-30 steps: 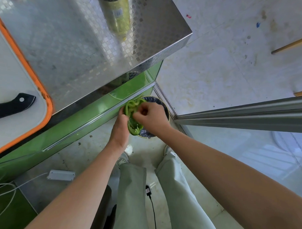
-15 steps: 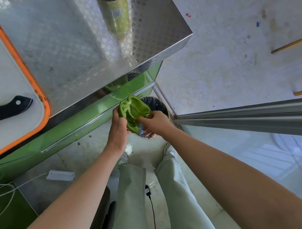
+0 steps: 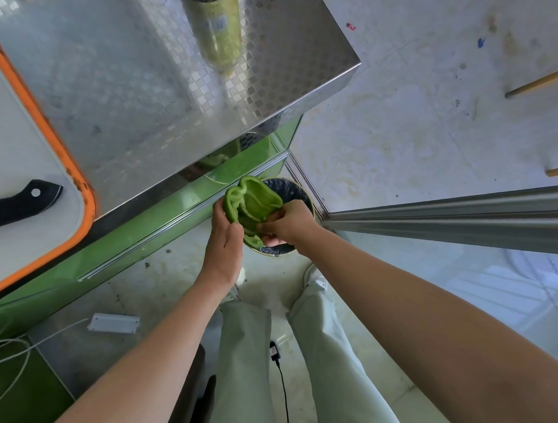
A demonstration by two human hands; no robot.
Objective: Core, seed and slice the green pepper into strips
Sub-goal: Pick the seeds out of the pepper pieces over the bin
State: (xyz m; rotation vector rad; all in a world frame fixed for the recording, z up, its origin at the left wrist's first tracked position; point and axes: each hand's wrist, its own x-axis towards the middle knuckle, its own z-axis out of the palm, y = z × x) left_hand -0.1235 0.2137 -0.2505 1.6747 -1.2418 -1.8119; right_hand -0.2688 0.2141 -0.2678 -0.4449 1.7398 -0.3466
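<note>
A: Where is the green pepper (image 3: 252, 204) right now?

B: Off the worktop. 2 hands hold it in the air directly over a dark-lined waste bin (image 3: 292, 188), which stands on the floor by the corner of the steel table (image 3: 143, 80).

A: Which way does it lie?

B: It is split open, with the pale hollow turned up toward the camera. Its long axis runs from the far end, near the green panel (image 3: 144, 232) under the table, back toward the person. The far end rises in a folded lip and the near end dips toward the bin's rim.

A: And the grips?

B: The left hand (image 3: 224, 241) cups the pepper's left wall, with the thumb on the edge and the fingers wrapped underneath, mostly hidden. The right hand (image 3: 288, 226) is curled, and its thumb and fingertips pinch the pepper's near right edge. I cannot tell whether core or seeds sit in that pinch.

A: What is on the table?

B: A white cutting board (image 3: 21, 132) with an orange rim sits at the left. On it lies a knife (image 3: 22, 202), showing a black handle with 2 rivets, well apart from both hands. A bottle (image 3: 216, 32) of yellow-green contents stands farther back.
</note>
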